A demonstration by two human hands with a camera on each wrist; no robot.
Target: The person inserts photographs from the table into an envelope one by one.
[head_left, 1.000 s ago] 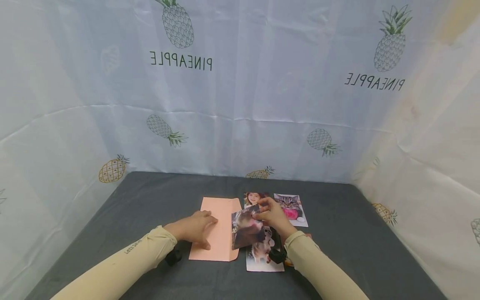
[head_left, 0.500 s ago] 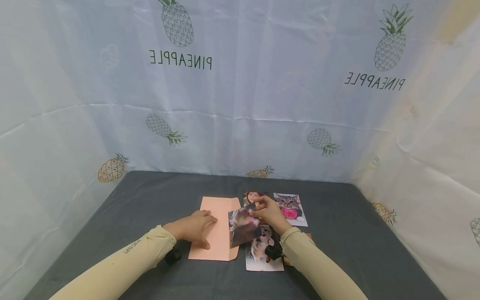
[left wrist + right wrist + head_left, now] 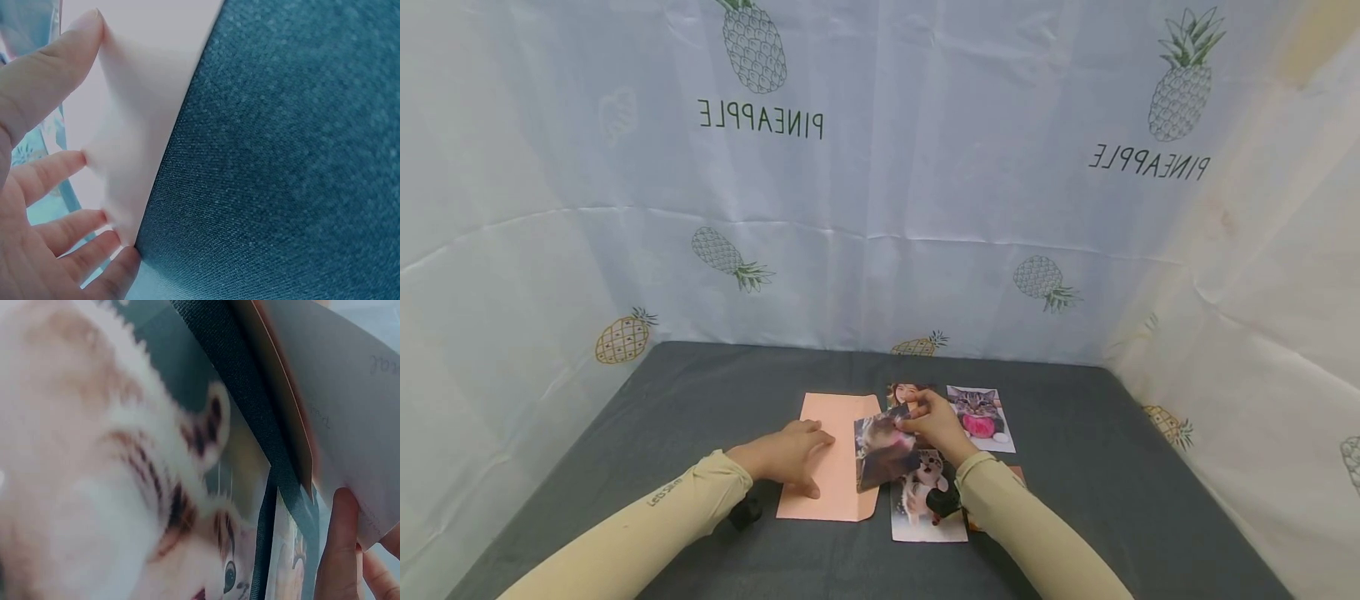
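Observation:
A pink envelope lies upright on the dark cloth in the head view, its flap side to the right. My left hand rests on it with spread fingers; in the left wrist view, the fingertips touch its pale surface. My right hand pinches a tilted photo by its upper right part. That photo overlaps the envelope's right side; whether its edge is inside I cannot tell. Its pale back with faint handwriting shows in the right wrist view, beside my right fingers.
A kitten photo lies below the right hand, partly covered. Behind it are a portrait photo and a cat photo. An orange-edged print is mostly hidden by the right sleeve. White curtains surround the dark table.
My right hand has shifted slightly left with the photo, bringing it further over the envelope's right side. The left hand and envelope have stayed nearly still.

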